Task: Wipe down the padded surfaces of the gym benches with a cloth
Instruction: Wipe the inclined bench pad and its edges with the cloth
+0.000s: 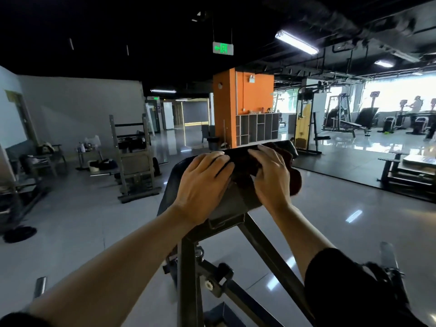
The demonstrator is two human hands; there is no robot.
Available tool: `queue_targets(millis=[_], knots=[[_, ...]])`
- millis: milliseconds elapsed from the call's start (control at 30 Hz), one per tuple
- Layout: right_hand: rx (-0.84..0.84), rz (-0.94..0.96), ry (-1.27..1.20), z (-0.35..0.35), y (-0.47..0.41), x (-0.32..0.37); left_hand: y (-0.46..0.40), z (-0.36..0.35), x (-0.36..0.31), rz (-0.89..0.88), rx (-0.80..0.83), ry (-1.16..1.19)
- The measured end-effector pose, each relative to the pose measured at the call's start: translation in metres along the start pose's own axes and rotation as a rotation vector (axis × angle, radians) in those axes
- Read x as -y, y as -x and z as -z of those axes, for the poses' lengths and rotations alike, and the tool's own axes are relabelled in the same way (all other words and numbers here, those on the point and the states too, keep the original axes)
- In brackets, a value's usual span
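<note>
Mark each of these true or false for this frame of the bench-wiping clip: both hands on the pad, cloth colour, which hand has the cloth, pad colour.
1. Both hands rest on the bench pad. True.
2. The cloth is bright white. False: it is dark reddish-brown.
3. The left hand alone covers the cloth. False: the right hand lies on it too, with the left hand's fingers at its edge.
4. The pad is black, on a metal frame. True.

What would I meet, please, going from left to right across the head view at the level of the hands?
Grey squat rack → black bench pad → left hand → right hand → dark red cloth → low step platform.
</note>
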State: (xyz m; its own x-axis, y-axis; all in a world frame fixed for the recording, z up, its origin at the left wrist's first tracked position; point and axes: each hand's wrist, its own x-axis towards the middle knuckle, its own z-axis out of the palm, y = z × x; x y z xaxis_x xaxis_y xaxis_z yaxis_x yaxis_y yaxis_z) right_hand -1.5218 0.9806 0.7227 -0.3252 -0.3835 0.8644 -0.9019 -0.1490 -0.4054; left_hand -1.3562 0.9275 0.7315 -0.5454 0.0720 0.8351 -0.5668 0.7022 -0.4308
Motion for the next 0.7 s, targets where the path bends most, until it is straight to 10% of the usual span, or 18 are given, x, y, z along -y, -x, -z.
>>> queue_targets(millis=[167,333,533,700], knots=[[0.121,0.258,-0.031,-0.007,0.012,-0.008,-0.026,0.000,0.013,-0.199,0.166,-0.004],[0.041,-0.026,-0.048,-0.004,-0.006,-0.035,-0.024,-0.004,0.010,-0.188,0.296,-0.066],[0.119,0.236,-0.023,-0.005,0.012,-0.026,-0.026,-0.003,0.007,-0.162,0.377,-0.031],[0.007,-0.022,-0.029,0.007,-0.020,-0.058,-0.025,-0.005,0.005,-0.155,0.376,-0.044]])
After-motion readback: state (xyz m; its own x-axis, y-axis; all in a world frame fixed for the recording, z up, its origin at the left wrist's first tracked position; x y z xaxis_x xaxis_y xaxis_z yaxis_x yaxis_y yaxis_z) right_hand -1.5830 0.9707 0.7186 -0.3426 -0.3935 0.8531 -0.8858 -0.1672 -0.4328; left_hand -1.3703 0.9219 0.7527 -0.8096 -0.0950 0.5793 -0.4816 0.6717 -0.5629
